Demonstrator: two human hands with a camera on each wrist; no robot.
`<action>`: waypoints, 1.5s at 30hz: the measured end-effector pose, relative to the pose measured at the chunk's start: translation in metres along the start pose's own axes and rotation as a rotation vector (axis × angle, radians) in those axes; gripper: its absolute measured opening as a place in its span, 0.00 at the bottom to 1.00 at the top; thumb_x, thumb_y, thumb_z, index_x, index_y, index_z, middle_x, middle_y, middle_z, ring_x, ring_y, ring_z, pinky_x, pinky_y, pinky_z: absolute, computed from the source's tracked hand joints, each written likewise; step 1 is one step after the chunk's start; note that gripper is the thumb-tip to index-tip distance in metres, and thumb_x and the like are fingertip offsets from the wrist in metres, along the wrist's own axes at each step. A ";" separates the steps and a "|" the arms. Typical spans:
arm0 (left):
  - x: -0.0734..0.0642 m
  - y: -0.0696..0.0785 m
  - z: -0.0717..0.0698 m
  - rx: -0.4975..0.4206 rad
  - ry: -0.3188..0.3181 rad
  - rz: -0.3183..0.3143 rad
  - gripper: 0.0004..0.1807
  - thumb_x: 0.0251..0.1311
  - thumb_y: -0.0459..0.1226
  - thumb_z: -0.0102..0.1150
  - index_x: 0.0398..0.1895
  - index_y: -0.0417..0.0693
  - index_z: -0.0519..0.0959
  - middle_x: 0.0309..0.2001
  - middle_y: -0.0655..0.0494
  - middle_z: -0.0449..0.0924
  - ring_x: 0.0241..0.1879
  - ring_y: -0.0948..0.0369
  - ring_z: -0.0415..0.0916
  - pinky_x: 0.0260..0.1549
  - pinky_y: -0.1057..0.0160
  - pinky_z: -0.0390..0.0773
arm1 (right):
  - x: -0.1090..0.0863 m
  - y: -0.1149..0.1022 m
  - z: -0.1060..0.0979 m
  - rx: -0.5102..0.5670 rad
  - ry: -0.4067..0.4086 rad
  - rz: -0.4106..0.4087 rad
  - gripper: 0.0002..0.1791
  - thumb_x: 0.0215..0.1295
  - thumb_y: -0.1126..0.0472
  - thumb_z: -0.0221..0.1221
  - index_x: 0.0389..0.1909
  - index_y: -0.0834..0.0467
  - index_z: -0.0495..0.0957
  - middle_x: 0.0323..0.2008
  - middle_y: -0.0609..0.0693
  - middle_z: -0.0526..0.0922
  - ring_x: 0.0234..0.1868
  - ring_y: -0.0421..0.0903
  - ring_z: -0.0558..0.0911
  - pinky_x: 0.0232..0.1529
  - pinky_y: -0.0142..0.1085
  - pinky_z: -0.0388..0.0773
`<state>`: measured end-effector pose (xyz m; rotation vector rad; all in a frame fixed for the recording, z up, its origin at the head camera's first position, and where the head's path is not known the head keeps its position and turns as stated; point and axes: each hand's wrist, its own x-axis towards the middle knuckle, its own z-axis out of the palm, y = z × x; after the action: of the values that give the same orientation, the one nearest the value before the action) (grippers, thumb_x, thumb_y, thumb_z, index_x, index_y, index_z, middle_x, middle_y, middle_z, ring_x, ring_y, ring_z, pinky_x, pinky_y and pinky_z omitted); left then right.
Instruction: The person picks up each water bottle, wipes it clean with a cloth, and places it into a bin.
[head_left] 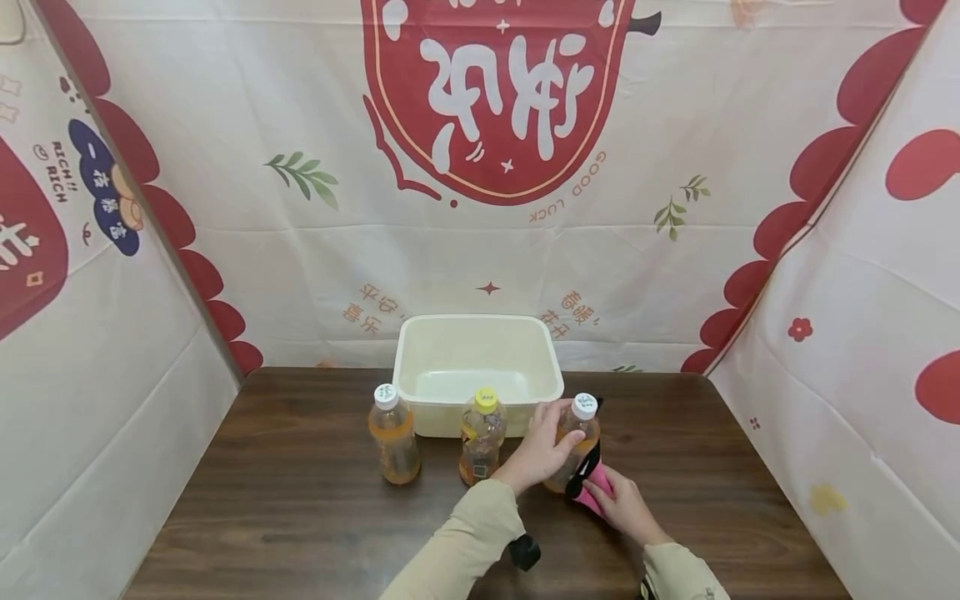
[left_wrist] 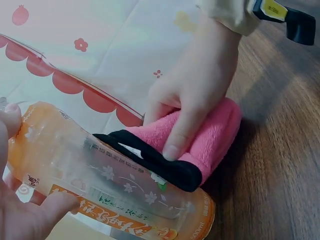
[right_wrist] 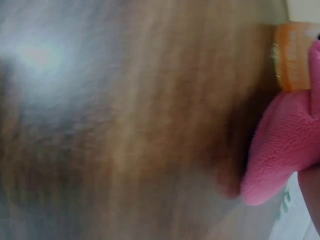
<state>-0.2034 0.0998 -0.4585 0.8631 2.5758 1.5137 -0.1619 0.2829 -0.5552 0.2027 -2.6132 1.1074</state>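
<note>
Left of centre in the head view, standing on the dark brown wood-grained table (head_left: 300, 508): clear plastic bottle with white cap and orange band (head_left: 394, 446), out of either hand's grasp. Mid-frame, behind the row: cream-coloured rectangular plastic tub (head_left: 442, 422). Just in front of its near wall: clear plastic bottle with yellow cap (head_left: 482, 437), upright, likewise ungrasped.

Right of centre: left hand (head_left: 538, 448) below a beige sleeve, thumb and fingers curled round the upper part of a white-capped clear plastic bottle with orange-and-white printed label (left_wrist: 110, 182), near the tub's right front corner. Long axis of this held bottle close to vertical in the head view, cap toward the top of the frame; slight tilt or mere lens lean, impossible to tell. Same axis diagonal in the left wrist view, base toward the lower right.

Farther right and lower in the head view: soft pink plush cloth piece with black edging (head_left: 597, 483), gripped between thumb and fingers of the right hand (head_left: 624, 507), black edge against the held bottle's lower side. Left hand nearer the cap, right hand nearer the base; hands apart, with bottle and cloth between.
</note>
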 end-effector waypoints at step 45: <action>0.001 0.002 -0.001 0.004 0.005 -0.015 0.26 0.64 0.46 0.46 0.63 0.49 0.58 0.53 0.48 0.60 0.50 0.54 0.60 0.51 0.56 0.66 | 0.008 -0.014 -0.021 -0.042 -0.010 -0.043 0.06 0.55 0.66 0.61 0.34 0.60 0.77 0.23 0.45 0.78 0.24 0.34 0.71 0.25 0.33 0.69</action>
<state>-0.2036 0.1003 -0.4561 0.8397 2.5842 1.5092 -0.1615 0.2882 -0.5287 0.2548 -2.6259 1.0388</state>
